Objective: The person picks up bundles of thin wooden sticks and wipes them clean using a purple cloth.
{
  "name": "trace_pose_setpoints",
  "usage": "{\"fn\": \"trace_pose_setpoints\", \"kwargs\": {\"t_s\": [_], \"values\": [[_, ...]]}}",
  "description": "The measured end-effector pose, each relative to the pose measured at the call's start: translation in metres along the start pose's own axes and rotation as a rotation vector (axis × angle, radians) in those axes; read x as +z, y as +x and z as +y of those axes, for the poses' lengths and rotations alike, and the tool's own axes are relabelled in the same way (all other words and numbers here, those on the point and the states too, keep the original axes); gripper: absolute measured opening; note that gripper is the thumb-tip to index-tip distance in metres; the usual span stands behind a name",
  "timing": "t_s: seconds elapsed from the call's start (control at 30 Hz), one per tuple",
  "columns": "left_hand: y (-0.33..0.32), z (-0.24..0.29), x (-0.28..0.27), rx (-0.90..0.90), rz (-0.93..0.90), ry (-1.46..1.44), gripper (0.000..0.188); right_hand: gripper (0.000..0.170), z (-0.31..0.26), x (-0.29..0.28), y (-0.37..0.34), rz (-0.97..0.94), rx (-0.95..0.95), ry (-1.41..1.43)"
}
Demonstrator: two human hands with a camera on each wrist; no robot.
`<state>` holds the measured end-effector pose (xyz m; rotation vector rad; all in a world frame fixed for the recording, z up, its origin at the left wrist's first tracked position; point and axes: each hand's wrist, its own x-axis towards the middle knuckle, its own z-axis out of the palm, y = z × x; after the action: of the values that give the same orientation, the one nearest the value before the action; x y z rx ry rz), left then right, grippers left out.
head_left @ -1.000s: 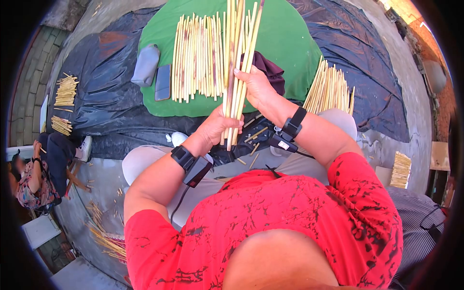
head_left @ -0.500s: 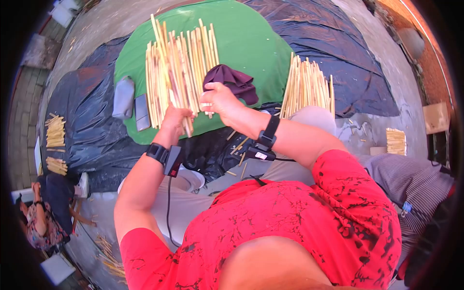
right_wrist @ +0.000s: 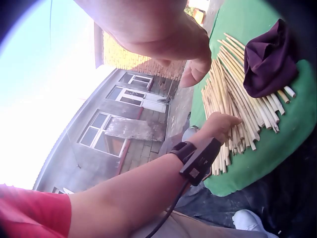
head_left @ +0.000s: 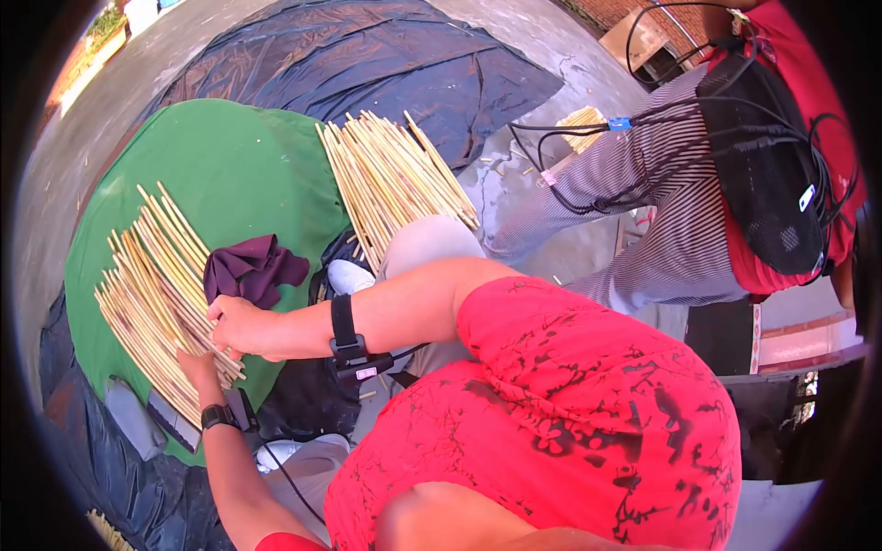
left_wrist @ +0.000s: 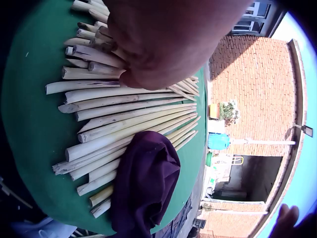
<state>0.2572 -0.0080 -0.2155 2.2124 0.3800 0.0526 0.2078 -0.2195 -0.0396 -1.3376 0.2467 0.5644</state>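
A wide layer of pale yellow stalks (head_left: 152,294) lies on the green cloth (head_left: 220,151). My left hand (head_left: 197,369) is at the near ends of the stalks, its thumb laid across some of them in the right wrist view. The left fingers are mostly hidden, so I cannot tell whether they grip any. Close beside it, my right hand (head_left: 246,328) hovers near the stalk ends, fingers loosely bent and nothing held. Just beyond the right hand, a crumpled dark purple cloth (head_left: 253,268) overlaps the edge of the stalks.
A grey pouch (head_left: 136,418) and a phone (head_left: 173,418) lie by the stalks' near left edge. Another stalk pile (head_left: 395,179) leans beside my knee. Black plastic sheeting (head_left: 367,55) spreads around. At right stands a person in striped trousers (head_left: 597,202) with cables and a black bag.
The bundle of stalks both hands held up has come down onto the layer on the green cloth. The right hand has let go of it. The head view has swung to the right.
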Motion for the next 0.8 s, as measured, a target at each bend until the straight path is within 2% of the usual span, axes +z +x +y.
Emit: {"fn": "trace_pose_setpoints", "kwargs": {"t_s": [0.07, 0.1, 0.13, 0.23, 0.27, 0.33, 0.4, 0.47, 0.5, 0.53, 0.6, 0.67, 0.8], "values": [[-0.013, 0.028, -0.005, -0.018, -0.013, 0.457, 0.054, 0.044, -0.002, -0.004, -0.004, -0.022, -0.008, 0.016], [-0.015, 0.035, -0.004, -0.060, -0.015, 0.572, 0.059, 0.042, -0.003, -0.006, -0.007, -0.011, -0.011, 0.033], [-0.018, 0.041, -0.002, -0.054, -0.016, 0.562, 0.059, 0.042, -0.003, -0.009, -0.010, -0.003, -0.016, 0.025], [-0.022, 0.064, -0.007, -0.306, -0.046, 0.663, 0.062, 0.036, -0.001, -0.016, -0.017, 0.091, -0.071, 0.006], [-0.020, 0.068, -0.010, -0.310, -0.035, 0.645, 0.062, 0.036, -0.001, -0.020, -0.020, 0.085, -0.079, -0.012], [-0.022, 0.074, -0.012, -0.280, 0.084, 0.623, 0.068, 0.031, -0.014, -0.039, -0.043, -0.052, -0.023, 0.144], [-0.024, 0.088, -0.012, -0.214, 0.090, 0.534, 0.071, 0.021, -0.032, -0.051, -0.071, -0.129, -0.004, 0.133], [-0.026, 0.104, -0.007, -0.110, 0.095, 0.468, 0.070, 0.020, -0.056, -0.065, -0.113, -0.236, -0.029, 0.049], [-0.019, 0.097, 0.003, -0.025, 0.123, 0.395, 0.070, 0.021, -0.064, -0.072, -0.132, -0.277, -0.057, 0.005], [-0.019, 0.099, 0.008, 0.149, 0.123, 0.349, 0.067, 0.022, -0.067, -0.084, -0.147, -0.322, -0.075, -0.026], [0.009, 0.082, 0.050, 0.373, 0.164, 0.283, 0.066, 0.023, -0.073, -0.109, -0.185, -0.282, -0.082, -0.026], [0.000, 0.124, 0.078, 0.343, -0.130, -0.167, 0.065, 0.024, -0.073, -0.142, -0.226, -0.170, -0.079, -0.020], [-0.096, 0.260, 0.072, 0.510, -0.540, -0.434, 0.075, 0.019, -0.048, -0.205, -0.304, 0.278, -0.103, -0.093]]}}
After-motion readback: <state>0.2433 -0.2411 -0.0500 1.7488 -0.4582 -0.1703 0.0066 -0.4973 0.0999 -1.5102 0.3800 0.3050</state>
